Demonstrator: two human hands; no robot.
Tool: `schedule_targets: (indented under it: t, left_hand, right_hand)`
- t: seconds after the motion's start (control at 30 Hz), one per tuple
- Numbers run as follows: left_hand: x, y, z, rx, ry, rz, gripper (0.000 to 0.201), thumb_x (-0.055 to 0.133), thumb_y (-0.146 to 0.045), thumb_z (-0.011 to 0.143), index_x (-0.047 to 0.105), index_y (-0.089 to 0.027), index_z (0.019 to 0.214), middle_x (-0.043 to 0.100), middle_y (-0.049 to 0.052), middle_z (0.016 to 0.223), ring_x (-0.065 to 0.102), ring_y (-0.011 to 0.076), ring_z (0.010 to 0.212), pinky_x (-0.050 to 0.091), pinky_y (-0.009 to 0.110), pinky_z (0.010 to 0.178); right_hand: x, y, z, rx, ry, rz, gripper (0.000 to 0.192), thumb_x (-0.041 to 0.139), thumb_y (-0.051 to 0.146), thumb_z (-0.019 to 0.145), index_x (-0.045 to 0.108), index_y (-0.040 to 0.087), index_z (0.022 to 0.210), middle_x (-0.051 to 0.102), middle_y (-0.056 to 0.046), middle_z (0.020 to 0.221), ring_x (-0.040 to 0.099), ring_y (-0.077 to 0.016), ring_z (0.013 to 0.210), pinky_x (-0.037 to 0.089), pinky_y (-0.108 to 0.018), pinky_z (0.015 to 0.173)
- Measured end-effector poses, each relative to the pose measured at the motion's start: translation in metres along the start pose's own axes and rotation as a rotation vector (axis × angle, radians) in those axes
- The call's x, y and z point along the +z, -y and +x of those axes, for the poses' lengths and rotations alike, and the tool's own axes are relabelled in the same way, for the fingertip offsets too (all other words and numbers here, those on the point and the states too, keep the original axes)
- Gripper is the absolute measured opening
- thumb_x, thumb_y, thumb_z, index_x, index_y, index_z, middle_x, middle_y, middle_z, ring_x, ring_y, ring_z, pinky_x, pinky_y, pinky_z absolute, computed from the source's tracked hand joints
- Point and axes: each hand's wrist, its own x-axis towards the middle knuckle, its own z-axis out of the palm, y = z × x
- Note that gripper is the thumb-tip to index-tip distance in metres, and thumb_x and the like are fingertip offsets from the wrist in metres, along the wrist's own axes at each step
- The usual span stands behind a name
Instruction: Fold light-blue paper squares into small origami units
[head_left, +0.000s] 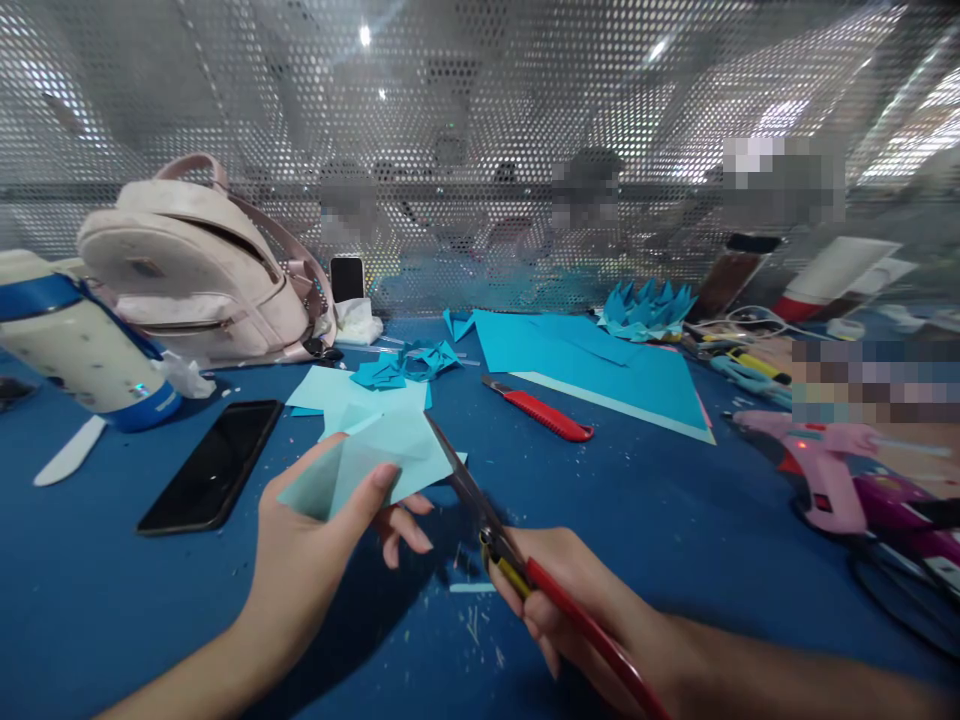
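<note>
My left hand (322, 530) pinches a folded sheet of light blue paper (390, 450) between thumb and fingers, holding it above the table. In my right hand (570, 590) is a pair of scissors (480, 510) with red handles; its blades point up and left and meet the right edge of the paper. Whether the blades are apart is hard to see. More light blue sheets (315, 386) lie just behind the held paper, with dark blue cut pieces (409, 364) on top.
A red utility knife (547, 414) and large blue sheets (585, 350) lie ahead. At left are a black phone (214, 465), bottle (82, 340), white plastic knife (71, 452) and backpack (202, 270). A pink glue gun (817, 460) and spiky blue paper piece (649, 310) are at right.
</note>
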Motion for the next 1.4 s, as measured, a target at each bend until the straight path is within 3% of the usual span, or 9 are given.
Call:
schedule_targets:
  t: [0.33, 1.4]
  left_hand:
    - [0.0017, -0.0008, 0.0006, 0.010, -0.016, -0.008, 0.020, 0.071, -0.033, 0.083, 0.063, -0.015, 0.079, 0.072, 0.004, 0.064, 0.066, 0.0177, 0.045, 0.050, 0.023, 0.035]
    - [0.0001, 0.0016, 0.0008, 0.057, -0.032, 0.017, 0.017, 0.070, -0.032, 0.084, 0.064, -0.017, 0.079, 0.073, 0.003, 0.064, 0.066, 0.0179, 0.045, 0.051, 0.024, 0.036]
  right_hand:
    - [0.0018, -0.0026, 0.0028, -0.117, -0.032, -0.057, 0.056, 0.034, 0.070, 0.092, 0.042, 0.018, 0.072, 0.042, 0.002, 0.062, 0.037, -0.0092, 0.054, 0.030, -0.020, 0.048]
    - [0.0027, -0.0049, 0.0015, -0.134, -0.044, -0.119, 0.052, 0.032, 0.063, 0.096, 0.041, 0.019, 0.070, 0.044, 0.001, 0.066, 0.038, -0.0110, 0.060, 0.036, -0.023, 0.057]
